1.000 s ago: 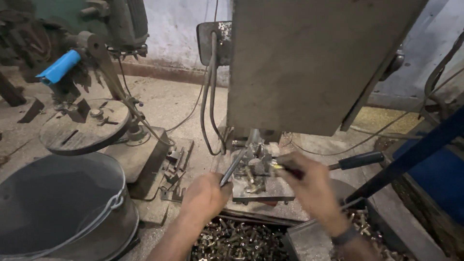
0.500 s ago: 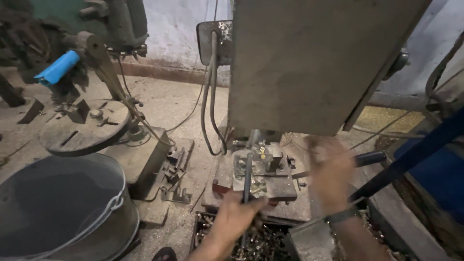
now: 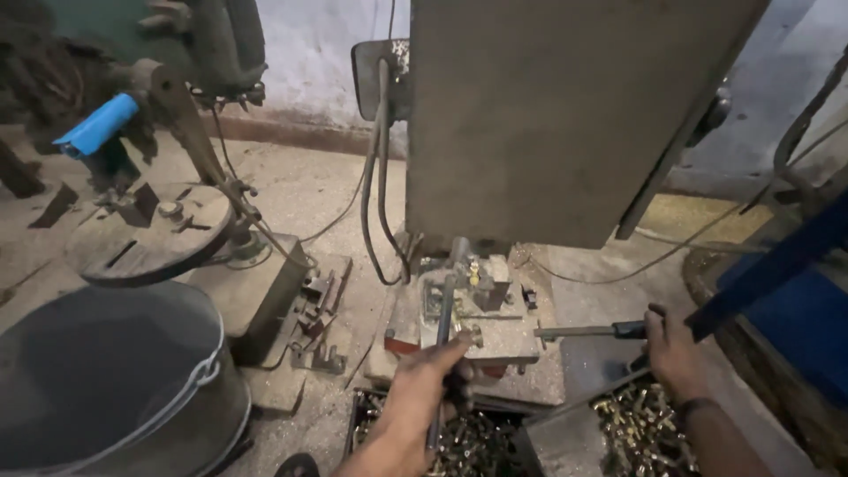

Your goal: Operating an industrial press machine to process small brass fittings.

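Left hand (image 3: 415, 402) clenched around a thin metal rod (image 3: 441, 340) reaching into the press fixture (image 3: 477, 305), keeping fingers clear; right hand (image 3: 673, 353) grasping the black-handled lever (image 3: 587, 331).

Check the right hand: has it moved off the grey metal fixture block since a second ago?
Yes. The right hand has moved rightward and down, off the grey metal fixture block, and now grips the black-handled lever sticking out to the block's right.

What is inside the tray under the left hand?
The tray holds many small brass-coloured metal parts. The left hand, gripping a metal rod, covers part of them; the tray's bottom is hidden.
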